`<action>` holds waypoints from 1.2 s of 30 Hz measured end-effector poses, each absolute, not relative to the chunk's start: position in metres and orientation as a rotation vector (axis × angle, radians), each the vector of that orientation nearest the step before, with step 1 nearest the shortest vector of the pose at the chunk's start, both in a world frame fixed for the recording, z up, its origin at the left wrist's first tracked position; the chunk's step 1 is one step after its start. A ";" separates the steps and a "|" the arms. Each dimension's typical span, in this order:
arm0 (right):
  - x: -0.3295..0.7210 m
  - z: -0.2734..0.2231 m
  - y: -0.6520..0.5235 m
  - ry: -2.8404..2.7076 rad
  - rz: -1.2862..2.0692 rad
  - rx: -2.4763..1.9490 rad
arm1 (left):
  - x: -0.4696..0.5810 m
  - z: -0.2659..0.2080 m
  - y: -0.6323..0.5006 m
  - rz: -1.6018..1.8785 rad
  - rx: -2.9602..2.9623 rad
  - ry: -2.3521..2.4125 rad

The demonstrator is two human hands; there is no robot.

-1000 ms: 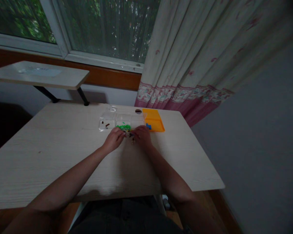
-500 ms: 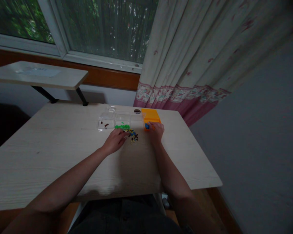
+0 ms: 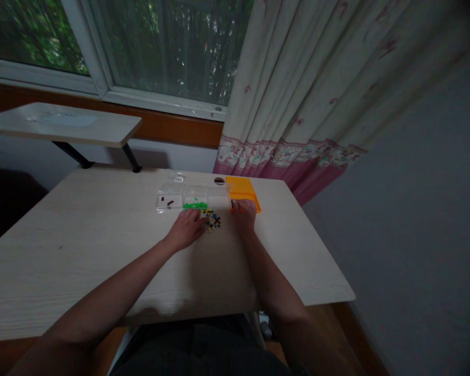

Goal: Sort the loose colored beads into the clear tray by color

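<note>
My left hand [image 3: 186,228] rests on the table, fingers apart, with its fingertips at the left edge of a pile of small mixed pieces [image 3: 212,219], yellow, blue and dark. My right hand [image 3: 245,214] is over the front left part of an open orange box [image 3: 242,184]. Its fingers are curled together, and whatever is between them is too small to make out. A clear compartment case [image 3: 169,207] lies open left of the box. Small green pieces [image 3: 195,205] fill the front of its middle compartment; a few brown pieces [image 3: 170,202] lie in the left one.
The pale wooden table [image 3: 102,261] extends widely to the left and forward to a window. A raised shelf [image 3: 113,128] on black legs stands at the back left, with a paper sheet on it. A round hole [image 3: 219,180] and a curtain [image 3: 282,104] are behind the box.
My right hand has shifted slightly left and down, and its fingers now hide most of the blue pieces seen at the orange box. My left fingers have spread a little at the pile.
</note>
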State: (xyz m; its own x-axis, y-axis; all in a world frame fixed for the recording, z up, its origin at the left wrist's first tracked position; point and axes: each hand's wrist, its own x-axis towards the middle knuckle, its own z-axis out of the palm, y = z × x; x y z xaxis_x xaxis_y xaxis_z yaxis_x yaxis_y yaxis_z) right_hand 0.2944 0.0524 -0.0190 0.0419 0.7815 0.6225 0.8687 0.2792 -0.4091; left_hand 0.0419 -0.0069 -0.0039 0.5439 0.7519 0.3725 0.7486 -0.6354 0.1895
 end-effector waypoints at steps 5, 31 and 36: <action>0.294 -0.020 0.053 -1.714 -0.143 -1.490 | 0.039 -0.005 -0.006 0.728 2.730 1.296; 0.249 -0.005 0.029 -2.127 0.003 -1.086 | 0.031 -0.013 0.007 1.162 1.665 1.205; 0.233 -0.009 0.020 -2.222 0.027 -0.951 | 0.030 -0.015 0.009 1.163 1.526 1.096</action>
